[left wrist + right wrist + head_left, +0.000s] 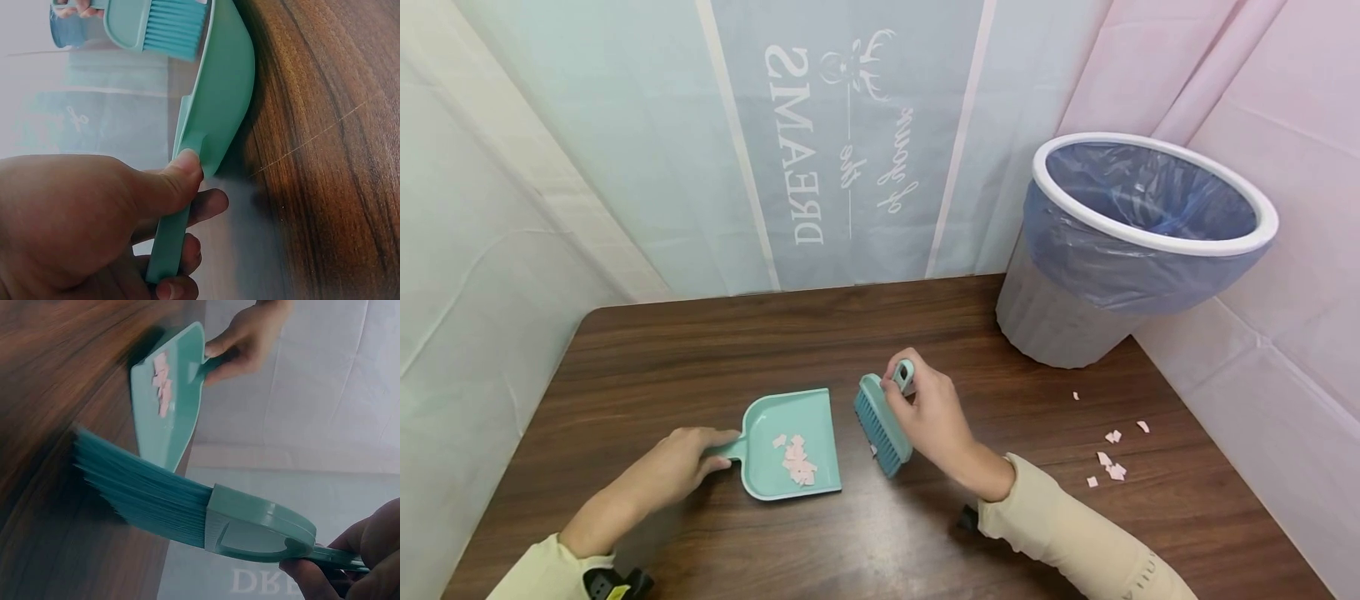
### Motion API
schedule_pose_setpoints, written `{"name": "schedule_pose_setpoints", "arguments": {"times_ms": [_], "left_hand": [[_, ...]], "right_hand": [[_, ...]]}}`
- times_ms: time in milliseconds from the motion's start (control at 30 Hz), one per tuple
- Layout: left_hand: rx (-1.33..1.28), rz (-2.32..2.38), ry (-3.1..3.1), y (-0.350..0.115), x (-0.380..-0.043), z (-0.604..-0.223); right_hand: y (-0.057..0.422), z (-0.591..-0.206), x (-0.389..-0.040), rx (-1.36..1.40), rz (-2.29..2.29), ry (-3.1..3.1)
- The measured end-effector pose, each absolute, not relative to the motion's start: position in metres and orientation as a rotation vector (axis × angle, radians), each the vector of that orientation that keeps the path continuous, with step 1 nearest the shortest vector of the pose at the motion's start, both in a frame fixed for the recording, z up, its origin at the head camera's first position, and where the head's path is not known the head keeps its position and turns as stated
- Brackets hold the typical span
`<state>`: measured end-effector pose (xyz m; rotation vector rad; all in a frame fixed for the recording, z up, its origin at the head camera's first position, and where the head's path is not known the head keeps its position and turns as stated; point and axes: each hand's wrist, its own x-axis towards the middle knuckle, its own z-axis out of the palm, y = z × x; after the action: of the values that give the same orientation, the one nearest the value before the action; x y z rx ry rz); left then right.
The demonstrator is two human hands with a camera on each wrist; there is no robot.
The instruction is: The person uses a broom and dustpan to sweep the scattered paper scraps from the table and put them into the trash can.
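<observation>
My left hand (673,467) grips the short handle of a mint-green dustpan (767,412), thumb on top in the left wrist view. A small pile of pale pink paper scraps (800,467) lies in the pan. To its right, my right hand (934,412) holds a matching hand brush (887,421) by its handle, fingers curled round it. The blue-green bristles (144,487) point down at the wooden table, just off the pan's open front edge. One tiny scrap (873,450) shows by the bristles in the head view.
A grey bin (1052,317) with a white rim and blue liner bag stands at the table's back right. Several more scraps (1112,468) lie on the wooden table (700,342) in front of it. Pale printed curtains (865,250) hang behind, and white sheeting walls both sides.
</observation>
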<state>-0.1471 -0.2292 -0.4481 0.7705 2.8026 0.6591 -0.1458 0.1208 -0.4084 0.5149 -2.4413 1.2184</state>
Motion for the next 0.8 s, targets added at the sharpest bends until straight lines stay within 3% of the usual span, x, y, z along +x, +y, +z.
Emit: {"name": "schedule_pose_setpoints", "arguments": {"times_ms": [800], "left_hand": [[0.716, 0.667, 2.742, -0.231, -0.148, -0.447]], "right_hand": [[0.276, -0.402, -0.110, 0.077, 0.924, -2.436]]}}
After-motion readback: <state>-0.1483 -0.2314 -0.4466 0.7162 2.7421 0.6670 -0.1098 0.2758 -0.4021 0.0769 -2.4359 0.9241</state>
